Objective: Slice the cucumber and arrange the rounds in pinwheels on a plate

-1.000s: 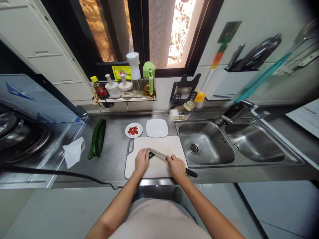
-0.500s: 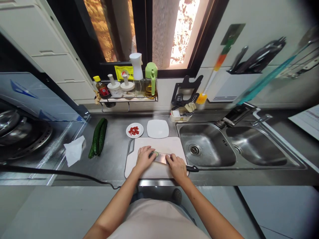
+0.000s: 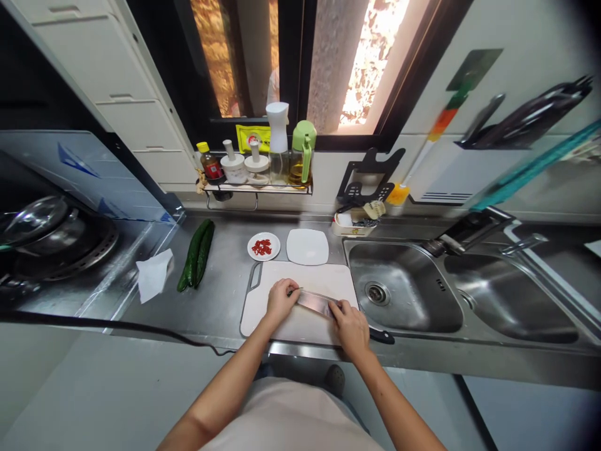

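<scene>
Over the white cutting board (image 3: 310, 331), my left hand (image 3: 280, 300) pinches a small dark green piece of cucumber (image 3: 293, 291), mostly hidden by the fingers. My right hand (image 3: 352, 326) grips a kitchen knife (image 3: 313, 302) along its blade. The black handle sticks out beyond the hand, past the board's right edge. The blade lies slantwise above the board, its far end close to the left fingertips. Behind the board are a small white plate with chopped red pieces (image 3: 263, 247) and a white square plate (image 3: 307, 247). Two whole cucumbers (image 3: 196, 254) lie to the left.
A double steel sink (image 3: 399, 285) adjoins the board on the right. White paper (image 3: 154, 275) lies left of the cucumbers, near a stove with a lidded pot (image 3: 47, 228). A black cable (image 3: 141, 329) crosses the front edge. Bottles and jars stand on a wall rack (image 3: 260, 188).
The view has swung, so the counter sits slightly further right in the picture. The cucumber piece's pale round cut face, visible before, no longer shows. Both hands keep their holds.
</scene>
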Action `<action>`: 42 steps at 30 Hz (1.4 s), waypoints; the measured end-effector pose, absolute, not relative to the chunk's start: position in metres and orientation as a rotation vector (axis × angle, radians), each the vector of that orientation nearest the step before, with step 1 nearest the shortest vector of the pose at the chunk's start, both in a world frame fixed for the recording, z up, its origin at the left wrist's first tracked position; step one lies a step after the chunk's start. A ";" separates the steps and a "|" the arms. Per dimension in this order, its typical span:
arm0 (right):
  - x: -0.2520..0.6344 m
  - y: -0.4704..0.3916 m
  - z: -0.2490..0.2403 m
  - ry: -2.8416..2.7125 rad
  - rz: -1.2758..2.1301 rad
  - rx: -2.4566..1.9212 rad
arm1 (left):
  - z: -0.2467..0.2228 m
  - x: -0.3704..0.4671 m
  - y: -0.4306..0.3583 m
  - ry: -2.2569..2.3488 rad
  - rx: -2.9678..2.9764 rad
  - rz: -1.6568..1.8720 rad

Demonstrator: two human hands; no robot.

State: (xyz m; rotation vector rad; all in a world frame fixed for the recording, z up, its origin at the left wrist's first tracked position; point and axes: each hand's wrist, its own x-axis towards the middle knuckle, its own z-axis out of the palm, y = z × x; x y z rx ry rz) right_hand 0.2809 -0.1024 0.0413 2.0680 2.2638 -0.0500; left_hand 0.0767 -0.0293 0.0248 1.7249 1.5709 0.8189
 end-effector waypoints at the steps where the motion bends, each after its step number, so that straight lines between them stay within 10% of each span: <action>1: 0.284 -0.102 0.040 2.248 -0.050 2.082 | 0.021 0.074 -0.027 1.606 1.621 0.850; 42: 0.288 -0.095 0.036 2.065 -0.191 2.253 | -0.034 0.010 0.036 2.097 1.914 0.528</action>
